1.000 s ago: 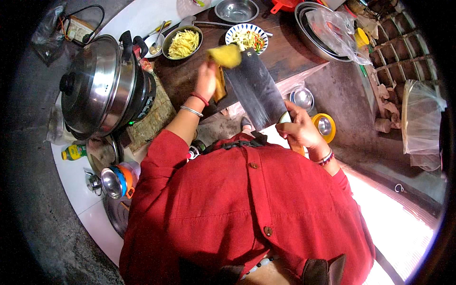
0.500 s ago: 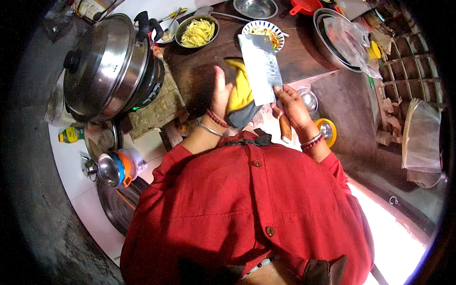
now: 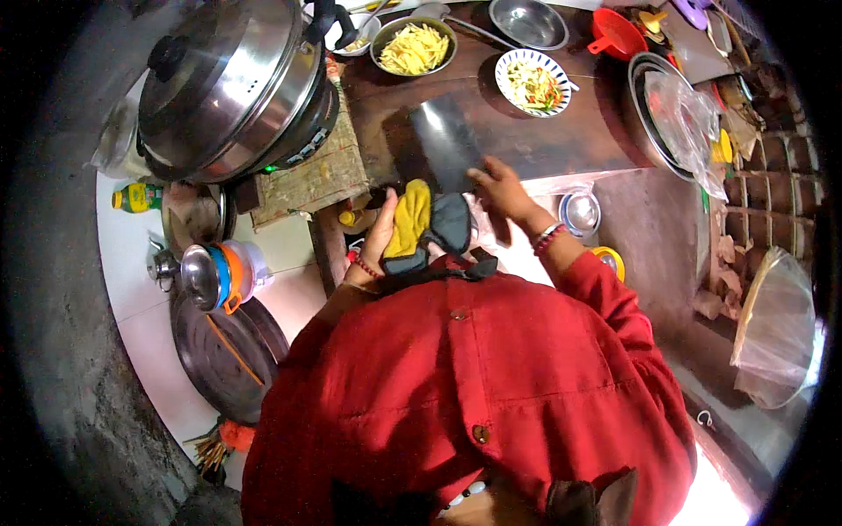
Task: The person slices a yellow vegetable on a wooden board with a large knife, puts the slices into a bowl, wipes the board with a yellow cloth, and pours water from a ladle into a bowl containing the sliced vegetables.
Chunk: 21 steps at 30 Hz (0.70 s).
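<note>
A broad cleaver [image 3: 445, 136] is in my right hand [image 3: 502, 190], its dark blade reaching out over the wooden table and its handle pointing back toward my body. Close in front of my red shirt, my left hand [image 3: 379, 232] holds a yellow and grey cloth [image 3: 410, 219]; its fingers are largely hidden behind the folds. The cloth and the blade are apart. Beyond the blade are a bowl of pale yellow strips [image 3: 414, 50] and a blue-patterned bowl of mixed shredded vegetables [image 3: 532, 81].
A lidded steel electric pot [image 3: 224, 96] stands on the left over a worn mat [image 3: 307, 180]. An empty metal bowl [image 3: 529, 22], a red scoop [image 3: 617, 33] and a basin with a plastic bag [image 3: 649, 114] line the far right. Stacked cups [image 3: 207, 276] sit lower left.
The cleaver has swung away from the cloth and tipped forward over the table. My left hand has drawn the cloth nearer my body and left. The head view has shifted.
</note>
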Motion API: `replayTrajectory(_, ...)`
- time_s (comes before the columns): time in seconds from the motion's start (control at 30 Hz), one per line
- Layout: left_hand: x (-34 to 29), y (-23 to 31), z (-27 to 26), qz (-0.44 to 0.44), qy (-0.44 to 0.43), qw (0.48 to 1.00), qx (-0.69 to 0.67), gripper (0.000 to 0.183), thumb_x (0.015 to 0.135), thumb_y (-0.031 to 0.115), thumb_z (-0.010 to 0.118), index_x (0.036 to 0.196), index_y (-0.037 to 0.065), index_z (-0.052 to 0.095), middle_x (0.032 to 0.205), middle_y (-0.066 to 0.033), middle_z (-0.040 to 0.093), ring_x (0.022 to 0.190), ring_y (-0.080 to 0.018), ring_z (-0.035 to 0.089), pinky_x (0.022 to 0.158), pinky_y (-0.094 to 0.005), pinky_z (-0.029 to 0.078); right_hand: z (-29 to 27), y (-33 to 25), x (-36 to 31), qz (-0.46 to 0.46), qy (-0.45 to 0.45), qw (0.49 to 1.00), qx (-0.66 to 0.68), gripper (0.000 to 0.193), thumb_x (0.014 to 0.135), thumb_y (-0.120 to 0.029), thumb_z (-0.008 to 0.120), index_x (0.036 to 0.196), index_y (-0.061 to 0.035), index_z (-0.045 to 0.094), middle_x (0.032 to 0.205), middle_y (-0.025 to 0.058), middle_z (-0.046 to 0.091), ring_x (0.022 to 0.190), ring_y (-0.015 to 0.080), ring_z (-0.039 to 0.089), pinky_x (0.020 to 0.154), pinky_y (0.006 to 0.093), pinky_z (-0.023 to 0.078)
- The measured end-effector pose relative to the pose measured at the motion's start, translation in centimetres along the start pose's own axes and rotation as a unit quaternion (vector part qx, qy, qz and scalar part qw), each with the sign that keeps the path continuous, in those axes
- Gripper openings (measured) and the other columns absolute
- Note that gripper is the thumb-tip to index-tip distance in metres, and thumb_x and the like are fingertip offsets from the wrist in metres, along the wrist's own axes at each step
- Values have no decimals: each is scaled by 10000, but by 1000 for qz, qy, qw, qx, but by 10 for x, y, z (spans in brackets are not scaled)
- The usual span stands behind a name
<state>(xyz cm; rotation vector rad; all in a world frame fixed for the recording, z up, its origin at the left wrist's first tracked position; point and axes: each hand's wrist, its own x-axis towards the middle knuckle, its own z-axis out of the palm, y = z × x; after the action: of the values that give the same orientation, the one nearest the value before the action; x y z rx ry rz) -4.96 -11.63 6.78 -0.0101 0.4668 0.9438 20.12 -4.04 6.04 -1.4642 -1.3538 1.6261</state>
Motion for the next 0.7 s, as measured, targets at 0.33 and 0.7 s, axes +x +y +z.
replayTrajectory(0.33, -80, 4, -57, 163, 190, 967, 56, 606, 1022, 533, 398, 1388, 58, 482, 1238, -63, 626, 1048, -201, 625, 906, -325, 505, 118, 29, 130, 31, -46, 996, 66, 211, 942, -133, 619, 1122, -27, 589, 852, 55, 621, 696, 159, 570, 598, 315, 498)
replayTrajectory(0.7, -109, 5, -102, 230, 300, 888, 263, 676, 1004, 632, 290, 1295, 80, 549, 1103, -55, 648, 976, -184, 629, 849, -297, 500, 168, 57, 199, 4, -24, 999, -22, 244, 886, -125, 678, 1093, 5, 679, 956, 104, 706, 791, 174, 631, 693, 326, 500)
